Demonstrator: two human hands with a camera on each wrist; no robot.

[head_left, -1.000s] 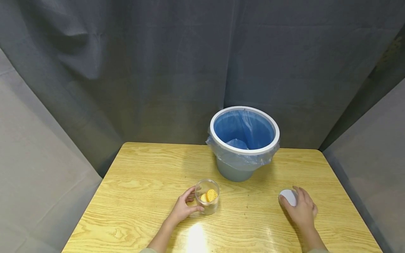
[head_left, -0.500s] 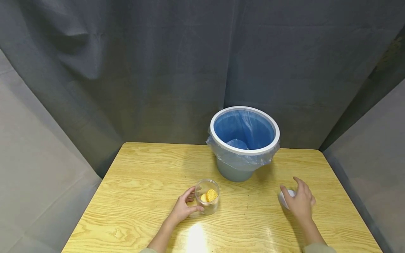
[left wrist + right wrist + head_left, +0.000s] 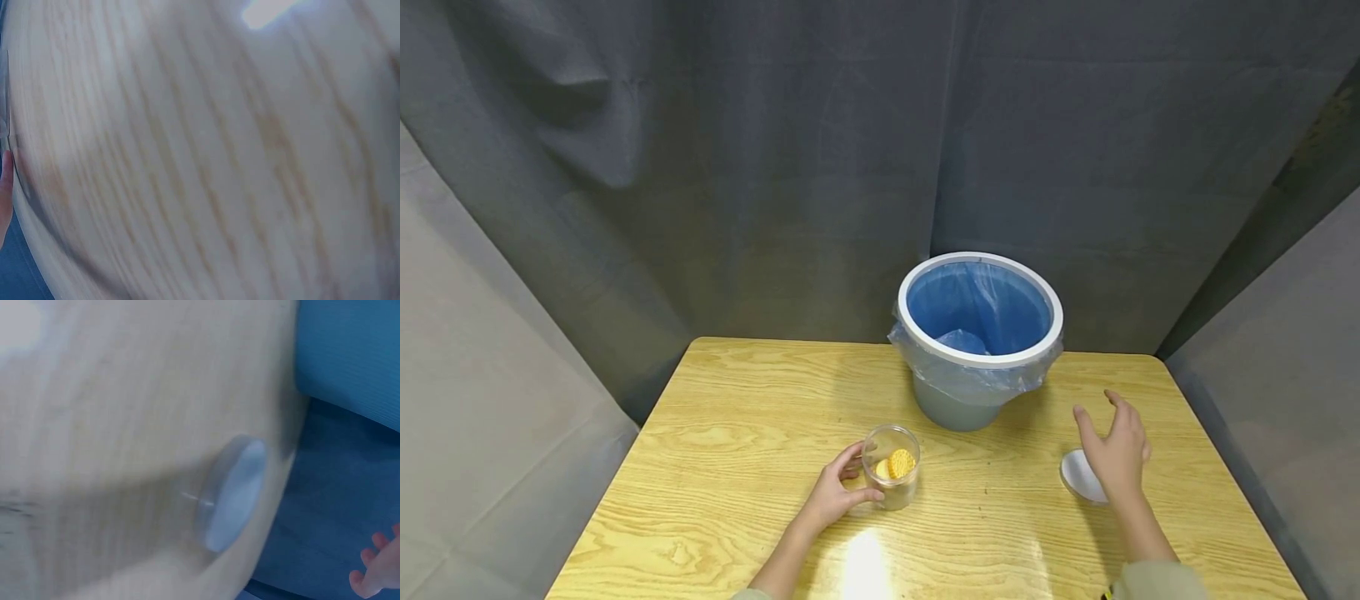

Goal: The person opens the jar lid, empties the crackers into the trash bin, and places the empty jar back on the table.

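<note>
My left hand (image 3: 835, 498) holds a clear round jar (image 3: 895, 498) from its left side, thumb in front and fingers behind. Through the open top show a yellow ridged sandwich biscuit (image 3: 902, 463) and a paler piece beside it. In the left wrist view only a fingertip (image 3: 5, 197) shows at the left edge. A round white lid (image 3: 1079, 475) lies on the table to the right. Over its far right side is my right hand (image 3: 1117, 450), thumb and fingers spread, holding nothing. The right wrist view has this lid (image 3: 234, 494) apart from the hand (image 3: 380, 569).
Behind the jar, towards the back of the wooden table (image 3: 760, 417), stands a grey bin (image 3: 955, 408) with a white rim (image 3: 981, 361) and a blue plastic liner (image 3: 940, 300). A dark grey curtain (image 3: 775, 183) hangs behind the table, with pale panels at both sides.
My right hand has let go of the lid and moved up and away from it, its fingers spreading. The lid stays on the table. My left hand and the jar have not moved.
</note>
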